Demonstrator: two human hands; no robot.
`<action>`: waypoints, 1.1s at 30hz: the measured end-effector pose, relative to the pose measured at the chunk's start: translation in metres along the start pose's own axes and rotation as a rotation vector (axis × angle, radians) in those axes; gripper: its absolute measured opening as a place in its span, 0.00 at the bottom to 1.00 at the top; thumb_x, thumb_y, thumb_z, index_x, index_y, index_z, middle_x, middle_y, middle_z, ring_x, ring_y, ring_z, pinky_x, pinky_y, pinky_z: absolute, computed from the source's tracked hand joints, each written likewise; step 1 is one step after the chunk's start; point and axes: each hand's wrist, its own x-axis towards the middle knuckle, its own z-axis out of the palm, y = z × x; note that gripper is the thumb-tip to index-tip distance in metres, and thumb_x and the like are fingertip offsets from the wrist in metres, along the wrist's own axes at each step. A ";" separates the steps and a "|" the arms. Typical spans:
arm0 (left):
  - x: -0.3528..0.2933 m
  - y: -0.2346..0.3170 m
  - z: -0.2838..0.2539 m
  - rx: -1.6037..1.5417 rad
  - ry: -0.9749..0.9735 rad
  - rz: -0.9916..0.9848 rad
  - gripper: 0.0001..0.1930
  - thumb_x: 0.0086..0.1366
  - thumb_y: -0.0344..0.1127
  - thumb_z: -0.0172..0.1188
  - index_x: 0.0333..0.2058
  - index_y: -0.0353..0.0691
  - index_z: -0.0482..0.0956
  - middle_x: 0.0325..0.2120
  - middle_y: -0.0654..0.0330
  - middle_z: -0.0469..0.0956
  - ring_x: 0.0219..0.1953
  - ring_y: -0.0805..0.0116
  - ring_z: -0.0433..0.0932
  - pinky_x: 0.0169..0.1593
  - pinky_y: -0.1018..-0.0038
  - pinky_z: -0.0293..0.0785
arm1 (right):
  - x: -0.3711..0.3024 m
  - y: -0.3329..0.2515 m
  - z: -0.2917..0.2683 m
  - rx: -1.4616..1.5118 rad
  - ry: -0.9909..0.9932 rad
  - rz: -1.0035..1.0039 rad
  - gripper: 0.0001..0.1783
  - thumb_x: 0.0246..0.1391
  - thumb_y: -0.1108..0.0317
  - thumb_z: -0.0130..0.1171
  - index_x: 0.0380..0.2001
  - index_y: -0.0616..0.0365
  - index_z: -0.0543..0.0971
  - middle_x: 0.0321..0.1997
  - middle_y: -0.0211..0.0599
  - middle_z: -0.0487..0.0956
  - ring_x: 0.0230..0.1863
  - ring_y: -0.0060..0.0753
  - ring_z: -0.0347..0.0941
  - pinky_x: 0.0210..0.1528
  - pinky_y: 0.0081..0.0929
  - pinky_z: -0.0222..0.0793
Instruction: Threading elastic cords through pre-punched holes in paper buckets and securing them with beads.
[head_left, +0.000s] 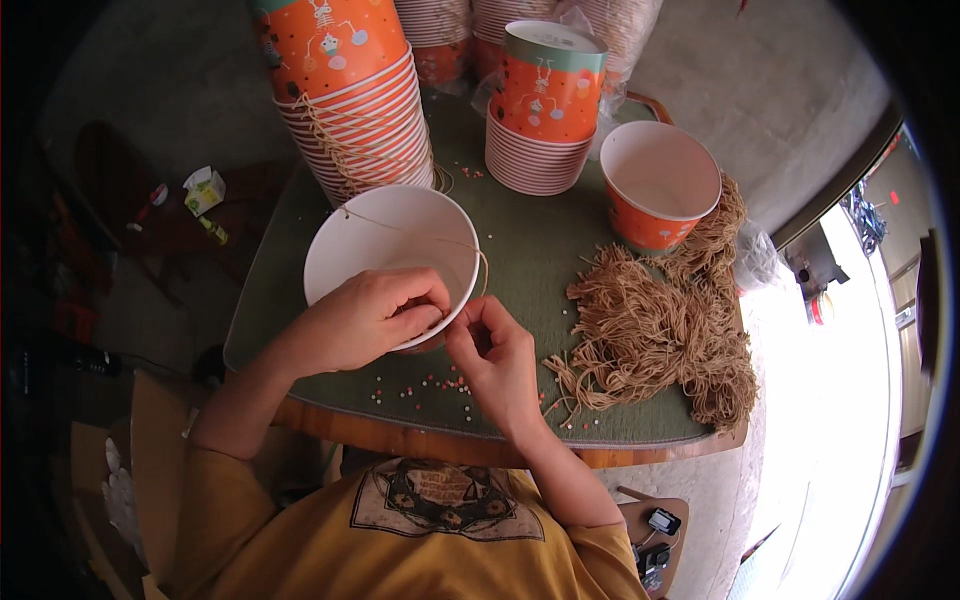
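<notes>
A white-lined paper bucket (340,250) stands tilted toward me at the table's front. A thin tan cord (485,268) crosses its mouth from the left rim and loops over the right rim down to my right hand. My left hand (375,315) reaches over the near rim, its fingers curled closed inside the bucket; what the fingertips hold is hidden. Just outside the rim, my right hand (492,365) pinches at the cord's lower end. On the right lies a big bundle of tan cords (650,330).
A tall stack of orange-patterned buckets (350,120) stands behind on the left, partly draped with cords. Another stack (545,110) is farther back, and a single bucket (660,185) sits at right. Small white and red bits (430,385) are scattered on the green tabletop (530,260).
</notes>
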 end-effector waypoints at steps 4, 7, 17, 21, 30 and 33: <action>-0.002 -0.009 0.003 -0.226 -0.004 0.011 0.04 0.67 0.30 0.54 0.37 0.36 0.73 0.26 0.61 0.76 0.29 0.77 0.74 0.34 0.75 0.71 | -0.001 -0.004 0.000 -0.014 -0.003 0.004 0.07 0.54 0.71 0.59 0.27 0.62 0.73 0.19 0.30 0.71 0.21 0.17 0.64 0.25 0.20 0.65; -0.002 -0.008 0.004 -0.194 -0.012 -0.053 0.04 0.66 0.29 0.54 0.36 0.35 0.73 0.26 0.61 0.76 0.29 0.76 0.73 0.34 0.75 0.71 | -0.002 -0.003 0.001 0.001 -0.019 0.032 0.06 0.54 0.72 0.59 0.28 0.62 0.73 0.19 0.29 0.71 0.21 0.16 0.64 0.25 0.19 0.65; 0.001 -0.012 0.003 -0.145 0.145 0.072 0.04 0.69 0.29 0.51 0.35 0.35 0.70 0.30 0.63 0.76 0.31 0.76 0.73 0.35 0.76 0.72 | 0.000 0.001 -0.008 0.115 0.003 -0.019 0.05 0.60 0.71 0.57 0.35 0.60 0.72 0.20 0.24 0.72 0.22 0.11 0.63 0.25 0.15 0.62; 0.007 -0.004 0.002 -0.441 0.096 -0.019 0.05 0.71 0.30 0.47 0.38 0.36 0.69 0.32 0.63 0.75 0.33 0.77 0.74 0.37 0.79 0.72 | 0.008 -0.008 -0.024 0.163 -0.069 -0.002 0.07 0.62 0.68 0.56 0.39 0.58 0.71 0.29 0.20 0.71 0.29 0.10 0.65 0.31 0.11 0.63; 0.014 -0.016 0.000 -0.676 -0.060 -0.046 0.09 0.70 0.31 0.51 0.45 0.34 0.70 0.35 0.61 0.77 0.36 0.78 0.75 0.41 0.79 0.74 | 0.014 -0.024 -0.039 0.050 -0.096 -0.154 0.05 0.58 0.75 0.56 0.38 0.61 0.73 0.28 0.25 0.74 0.27 0.13 0.67 0.31 0.16 0.65; 0.013 -0.015 0.003 -0.712 -0.062 -0.062 0.11 0.69 0.30 0.53 0.47 0.33 0.71 0.35 0.62 0.77 0.36 0.78 0.75 0.44 0.79 0.74 | 0.015 -0.027 -0.042 0.005 -0.116 -0.172 0.05 0.56 0.76 0.55 0.37 0.62 0.73 0.29 0.28 0.75 0.28 0.15 0.69 0.32 0.18 0.67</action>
